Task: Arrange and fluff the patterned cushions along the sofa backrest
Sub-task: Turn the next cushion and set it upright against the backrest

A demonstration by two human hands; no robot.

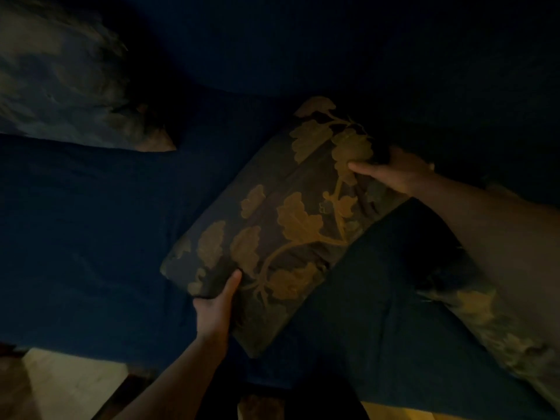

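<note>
A dark cushion with a gold leaf-and-vine pattern (281, 225) lies tilted on the dark blue sofa seat (91, 225) in dim light. My left hand (216, 304) grips its near lower edge, thumb on top. My right hand (391, 169) holds its far upper corner, close to the backrest (303, 47). A second patterned cushion (60, 80), paler and blurred, leans at the upper left against the backrest. A third patterned cushion (497, 325) lies at the lower right, partly hidden under my right forearm and a plain dark cushion (394, 292).
The plain dark cushion overlaps the held cushion's right edge. A strip of pale floor (69, 386) shows below the sofa's front edge at lower left. The scene is very dark, so details are faint.
</note>
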